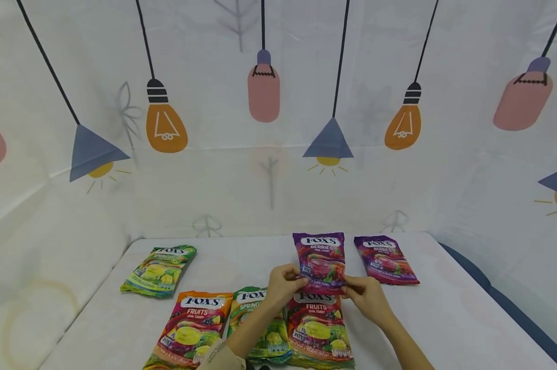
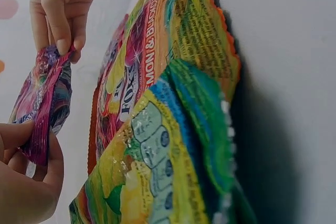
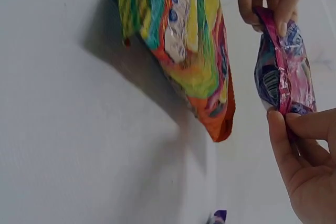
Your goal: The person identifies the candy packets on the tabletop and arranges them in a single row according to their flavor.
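Observation:
Both hands hold a purple Fox's Berries candy bag point(image 1: 321, 262) upright, its printed front facing the head camera. The left hand point(image 1: 284, 283) pinches its lower left corner between thumb and fingers. At the lower right corner, the right hand point(image 1: 365, 298) pinches it the same way. In the head view the bag overlaps the top of a Fox's Fruits candy bag point(image 1: 317, 329) lying on the table. Both wrist views show the held bag edge-on, with the left hand point(image 2: 26, 182) at one end of its magenta lower seam and the right hand point(image 2: 63, 9) at the other.
Left of that Fruits bag lie a green Springs candy bag point(image 1: 274, 339) and another Fruits bag point(image 1: 190, 329). A second green bag point(image 1: 160, 270) lies at the back left of the white table point(image 1: 435, 318), and another Berries bag point(image 1: 386, 259) at the back right. A lamp-printed cloth point(image 1: 204, 190) hangs behind.

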A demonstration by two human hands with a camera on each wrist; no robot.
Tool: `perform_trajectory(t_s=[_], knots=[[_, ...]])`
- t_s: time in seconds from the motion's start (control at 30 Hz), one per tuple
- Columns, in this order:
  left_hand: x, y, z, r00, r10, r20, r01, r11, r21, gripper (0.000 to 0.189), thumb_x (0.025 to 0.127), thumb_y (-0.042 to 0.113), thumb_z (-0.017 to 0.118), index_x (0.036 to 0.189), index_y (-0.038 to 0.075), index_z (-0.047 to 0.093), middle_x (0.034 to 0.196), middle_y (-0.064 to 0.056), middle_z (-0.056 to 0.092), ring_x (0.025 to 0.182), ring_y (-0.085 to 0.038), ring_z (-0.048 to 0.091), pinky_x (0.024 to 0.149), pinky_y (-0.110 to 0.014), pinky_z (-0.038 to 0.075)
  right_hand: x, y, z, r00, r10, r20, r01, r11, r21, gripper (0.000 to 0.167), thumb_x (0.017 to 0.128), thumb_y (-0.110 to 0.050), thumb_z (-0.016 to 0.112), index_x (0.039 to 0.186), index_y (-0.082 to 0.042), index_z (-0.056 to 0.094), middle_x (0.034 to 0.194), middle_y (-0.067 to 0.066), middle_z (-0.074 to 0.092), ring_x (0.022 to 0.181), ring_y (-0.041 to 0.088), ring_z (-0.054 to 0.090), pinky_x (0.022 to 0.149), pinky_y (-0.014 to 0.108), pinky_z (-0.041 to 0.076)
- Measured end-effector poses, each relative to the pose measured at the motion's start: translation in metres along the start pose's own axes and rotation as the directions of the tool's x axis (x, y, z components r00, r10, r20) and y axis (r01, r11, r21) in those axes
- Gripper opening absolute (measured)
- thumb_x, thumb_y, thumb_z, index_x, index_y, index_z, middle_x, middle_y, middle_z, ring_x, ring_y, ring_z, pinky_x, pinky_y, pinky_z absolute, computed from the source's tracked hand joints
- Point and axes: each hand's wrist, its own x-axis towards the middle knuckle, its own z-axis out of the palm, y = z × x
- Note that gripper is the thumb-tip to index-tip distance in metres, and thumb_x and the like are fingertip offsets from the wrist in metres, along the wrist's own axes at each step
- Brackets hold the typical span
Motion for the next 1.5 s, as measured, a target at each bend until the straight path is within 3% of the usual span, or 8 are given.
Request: perform_trajectory(t_s=[0.17,0.27,0.5,0.77,1.0,1.27,1.5], knots=[[0.010,-0.002,0.007,1.000,-0.023,-0.021,0.024,0.999,0.036,0.009,0.078,-0.003,0.069,0.078,-0.008,0.062,0.074,-0.018,0.067,0.062,-0.009,0.050,0.058,-0.024,0.044,0.005,0.008,-0.007,0.999,0.050,0.010,-0.050,0.999,-0.010,0.030,0.086,0.010,0.058,0.113,0.021,0.055,0.099,0.033,0.064,0.067,0.022,0.069,0.053,0.022,0.047],[0.017,-0.004,0.011,1.000,-0.012,-0.025,0.013,0.998,0.060,0.012,0.076,-0.003,0.071,0.074,-0.005,0.060,0.069,-0.013,0.065,0.059,-0.009,0.046,0.056,-0.023,0.040,0.008,0.012,-0.010,0.998,0.068,0.014,-0.068,0.998,-0.019,0.031,0.086,0.010,0.058,0.115,0.020,0.054,0.100,0.032,0.064,0.068,0.020,0.068,0.053,0.021,0.045],[0.031,-0.009,0.024,0.998,0.030,-0.047,-0.025,0.994,0.110,0.013,0.073,-0.006,0.071,0.070,-0.005,0.058,0.066,-0.011,0.063,0.059,-0.008,0.047,0.054,-0.021,0.040,0.014,0.023,-0.017,0.991,0.132,-0.006,-0.132,0.990,-0.046,0.030,0.086,0.010,0.057,0.114,0.020,0.055,0.101,0.032,0.064,0.069,0.024,0.069,0.055,0.022,0.047],[0.045,-0.014,0.040,0.995,0.074,-0.066,-0.057,0.970,0.238,0.015,0.071,-0.005,0.075,0.070,-0.004,0.061,0.068,-0.010,0.065,0.062,-0.009,0.051,0.054,-0.021,0.043,0.020,0.037,-0.028,0.990,0.142,-0.010,-0.142,0.989,-0.049,0.030,0.086,0.013,0.055,0.115,0.022,0.053,0.102,0.035,0.062,0.070,0.027,0.069,0.065,0.035,0.056],[0.056,-0.019,0.051,0.996,0.028,-0.086,0.001,0.948,0.319,0.013,0.069,-0.001,0.078,0.073,-0.002,0.065,0.076,-0.009,0.069,0.079,-0.019,0.063,0.062,-0.022,0.048,0.025,0.045,-0.033,0.979,0.202,0.000,-0.202,0.978,-0.044,0.033,0.086,0.012,0.055,0.117,0.021,0.050,0.105,0.037,0.060,0.069,0.025,0.069,0.066,0.037,0.056],[0.065,-0.024,0.064,0.995,-0.010,-0.097,0.043,0.939,0.342,0.013,0.068,-0.001,0.078,0.072,-0.002,0.066,0.070,-0.006,0.066,0.065,-0.007,0.049,0.054,-0.018,0.042,0.032,0.060,-0.039,0.971,0.237,-0.012,-0.237,0.966,-0.102,0.034,0.085,0.009,0.059,0.116,0.021,0.052,0.098,0.033,0.064,0.066,0.023,0.068,0.057,0.027,0.053],[0.071,-0.027,0.072,0.993,-0.037,-0.111,0.077,0.919,0.387,0.014,0.068,0.000,0.080,0.074,0.000,0.067,0.071,-0.004,0.065,0.067,-0.009,0.050,0.060,-0.021,0.044,0.035,0.065,-0.039,0.941,0.334,-0.050,-0.338,0.934,-0.115,0.034,0.083,0.008,0.061,0.114,0.020,0.055,0.098,0.032,0.064,0.065,0.017,0.065,0.056,0.023,0.050]])
